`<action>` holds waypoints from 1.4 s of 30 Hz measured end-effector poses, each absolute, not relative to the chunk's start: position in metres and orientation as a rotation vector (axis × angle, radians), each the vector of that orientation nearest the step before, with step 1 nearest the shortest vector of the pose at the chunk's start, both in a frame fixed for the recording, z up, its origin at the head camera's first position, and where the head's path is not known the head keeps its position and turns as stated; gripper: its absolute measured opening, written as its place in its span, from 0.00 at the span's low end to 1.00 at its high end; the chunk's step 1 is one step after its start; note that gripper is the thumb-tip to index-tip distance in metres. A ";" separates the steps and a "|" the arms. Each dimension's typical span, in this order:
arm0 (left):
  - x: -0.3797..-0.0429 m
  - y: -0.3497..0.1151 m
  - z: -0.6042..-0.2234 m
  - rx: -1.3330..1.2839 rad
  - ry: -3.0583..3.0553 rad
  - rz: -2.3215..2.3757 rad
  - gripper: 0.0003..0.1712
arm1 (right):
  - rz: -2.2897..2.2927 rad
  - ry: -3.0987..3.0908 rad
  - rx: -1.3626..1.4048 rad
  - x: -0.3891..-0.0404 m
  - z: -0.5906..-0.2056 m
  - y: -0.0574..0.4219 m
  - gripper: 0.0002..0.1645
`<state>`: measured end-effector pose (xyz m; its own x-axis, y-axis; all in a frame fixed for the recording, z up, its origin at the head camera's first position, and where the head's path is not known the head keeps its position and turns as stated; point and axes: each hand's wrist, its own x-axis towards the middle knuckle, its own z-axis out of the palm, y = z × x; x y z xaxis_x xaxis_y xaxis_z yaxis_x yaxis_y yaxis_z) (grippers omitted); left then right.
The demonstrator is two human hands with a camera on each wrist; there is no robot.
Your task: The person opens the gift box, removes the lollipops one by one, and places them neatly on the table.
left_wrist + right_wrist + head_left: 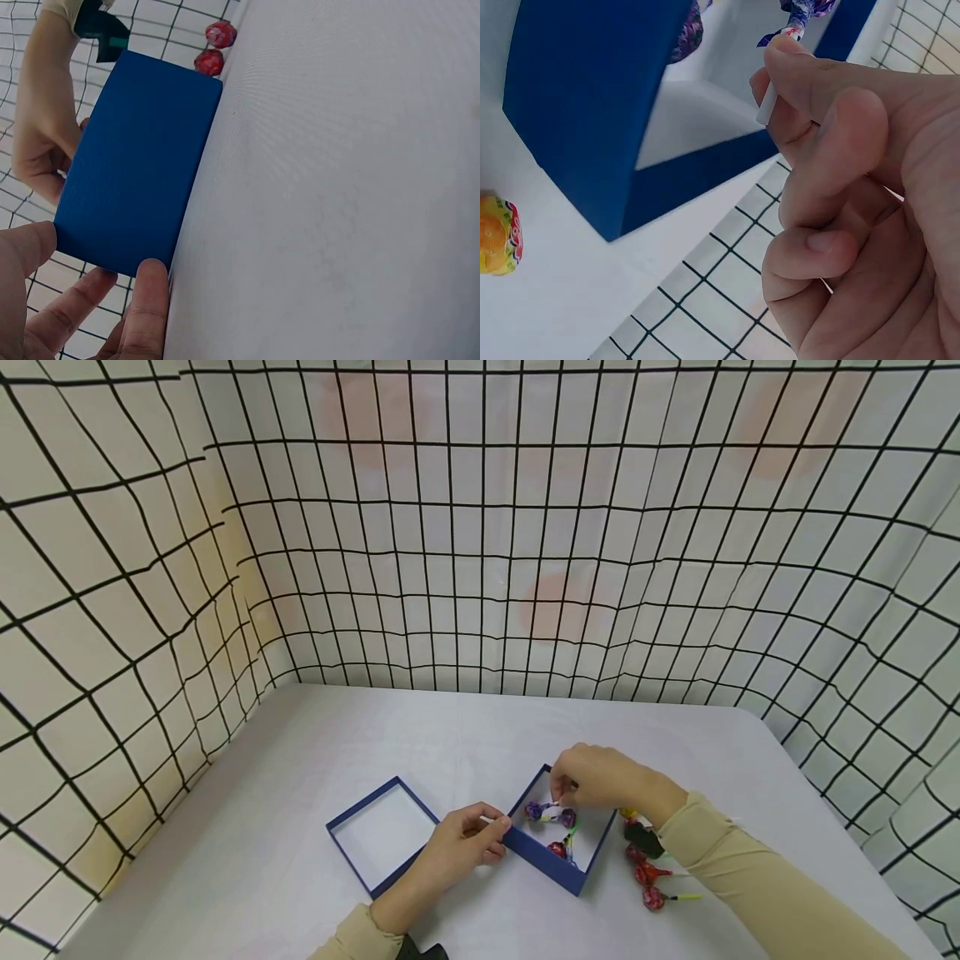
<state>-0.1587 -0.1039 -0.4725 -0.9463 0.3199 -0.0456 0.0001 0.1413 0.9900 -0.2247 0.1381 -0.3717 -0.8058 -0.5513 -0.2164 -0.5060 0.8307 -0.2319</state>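
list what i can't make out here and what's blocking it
Inside of the box, left wrist view: hidden behind its outer side.
Loose lollipops, head view: partly covered by the right sleeve, so no sure count.
Pinched lollipop, right wrist view: cut off by the top edge.
Dark object, head view: cut off by the bottom edge.

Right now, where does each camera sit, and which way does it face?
Head: on the person's head, facing forward and down at an open blue box; left hand, right hand and sleeves show.
Left wrist: worn there, facing the box's outside; both hands show.
Right wrist: worn there, facing the box's corner; the right hand shows, pinching a purple lollipop.
Both wrist views share the box.
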 end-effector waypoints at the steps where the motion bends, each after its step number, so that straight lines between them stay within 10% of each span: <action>1: -0.159 -0.104 -0.472 0.313 2.174 1.884 0.17 | -0.244 2.734 -0.810 -0.225 -0.371 0.139 0.09; 42: -0.158 -0.104 -0.472 0.303 2.201 1.851 0.17 | -0.679 2.702 -0.646 -0.200 -0.353 0.260 0.02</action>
